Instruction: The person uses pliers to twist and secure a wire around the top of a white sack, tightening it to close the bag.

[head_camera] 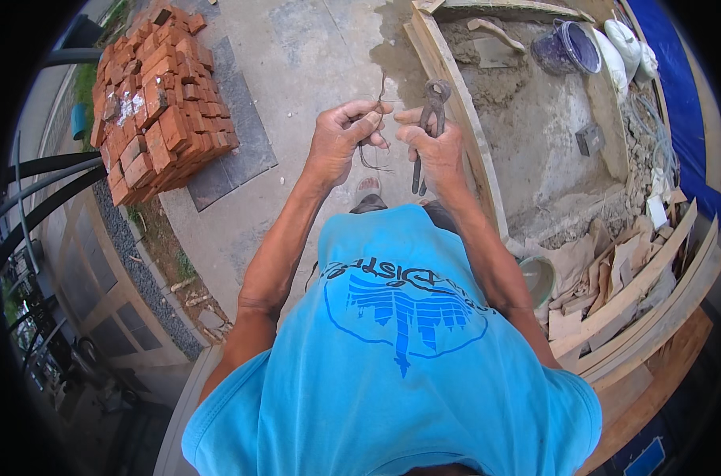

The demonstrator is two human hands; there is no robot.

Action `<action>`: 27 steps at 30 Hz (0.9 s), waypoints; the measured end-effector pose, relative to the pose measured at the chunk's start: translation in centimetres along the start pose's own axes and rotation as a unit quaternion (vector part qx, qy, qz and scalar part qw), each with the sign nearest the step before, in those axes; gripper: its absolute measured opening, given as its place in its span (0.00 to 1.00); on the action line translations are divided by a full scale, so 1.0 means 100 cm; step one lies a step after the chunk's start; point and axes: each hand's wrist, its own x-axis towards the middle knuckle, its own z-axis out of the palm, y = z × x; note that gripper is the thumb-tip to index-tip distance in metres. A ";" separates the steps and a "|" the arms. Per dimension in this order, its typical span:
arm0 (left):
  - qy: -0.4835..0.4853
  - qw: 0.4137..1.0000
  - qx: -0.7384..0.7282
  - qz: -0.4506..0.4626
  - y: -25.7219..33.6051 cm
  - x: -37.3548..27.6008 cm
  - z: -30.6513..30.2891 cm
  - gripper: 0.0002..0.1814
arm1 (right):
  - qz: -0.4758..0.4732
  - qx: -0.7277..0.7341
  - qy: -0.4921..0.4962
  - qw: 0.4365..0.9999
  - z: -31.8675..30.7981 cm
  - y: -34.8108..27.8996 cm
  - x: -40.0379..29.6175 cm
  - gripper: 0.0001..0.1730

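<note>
My left hand (pixel 342 140) pinches thin strands of dark tie wire (pixel 382 89) between thumb and fingers; the ends stick out above and hang in a curve below the hand. In my right hand (pixel 437 146) is a pair of rusty end-cutting pincers (pixel 436 98), jaws pointing away from me and handles running down through the palm. The hands are close together in front of my chest, not touching, with a fine wire end between them. Whether my right fingertips also hold that wire end, I cannot tell.
A stack of red bricks (pixel 164 107) stands at the left. Along the right runs a timber board edging (pixel 455 89) around a mortar bed, where a purple bucket (pixel 574 50) lies tilted near white sacks (pixel 625 44). Wood offcuts (pixel 610 268) are piled at lower right beside a green bucket (pixel 537 279).
</note>
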 end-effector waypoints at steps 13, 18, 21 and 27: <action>0.068 0.961 0.233 0.135 0.006 0.004 0.002 0.09 | -0.019 -0.015 0.014 1.000 0.036 -0.004 0.029 0.06; 0.089 0.937 0.298 0.158 0.004 0.025 -0.001 0.08 | -0.012 0.019 0.016 1.000 0.036 -0.002 0.052 0.06; 0.082 0.985 0.153 0.018 0.020 0.039 -0.001 0.08 | 0.001 0.022 0.000 1.000 0.036 -0.012 0.076 0.07; 0.053 0.950 0.285 0.118 0.034 0.104 -0.024 0.09 | 0.029 0.121 -0.093 0.988 0.032 -0.021 0.145 0.05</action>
